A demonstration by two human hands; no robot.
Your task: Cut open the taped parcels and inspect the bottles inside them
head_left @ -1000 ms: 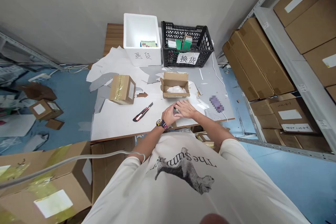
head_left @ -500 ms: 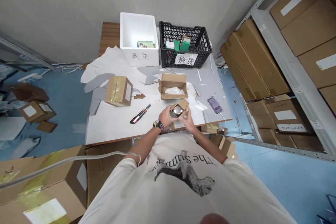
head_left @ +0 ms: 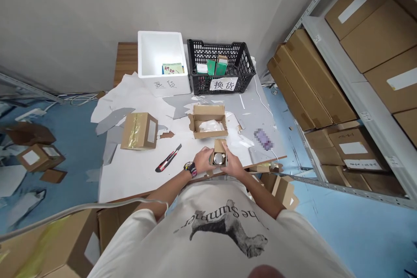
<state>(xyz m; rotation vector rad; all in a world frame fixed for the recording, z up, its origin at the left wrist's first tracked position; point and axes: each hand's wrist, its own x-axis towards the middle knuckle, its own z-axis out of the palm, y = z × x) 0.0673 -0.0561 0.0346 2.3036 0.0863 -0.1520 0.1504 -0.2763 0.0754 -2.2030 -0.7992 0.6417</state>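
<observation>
Between my hands, at the table's front edge, is a small open cardboard box [head_left: 220,145] with its flap raised. Inside it shows a round, shiny silver top [head_left: 218,159]; what it belongs to is hidden. My left hand [head_left: 203,160], with a patterned watch at the wrist, is closed on the box's left side. My right hand [head_left: 233,162] grips the right side. Just beyond them lies an open carton [head_left: 210,134] with crumpled white packing in it. A red and black box cutter [head_left: 168,158] rests on the table left of my left hand.
A taped cardboard box [head_left: 138,131] stands at the left of the table [head_left: 130,182]. Behind are a white foam box [head_left: 167,84] and a black crate [head_left: 195,82] holding small packages. A blurred purple object [head_left: 263,139] lies right. Shelves of cartons [head_left: 361,147] line the right side.
The camera view has tilted, so the table sits lower in the picture. My hands have turned the small box more upright, and my right hand has shifted up along its side.
</observation>
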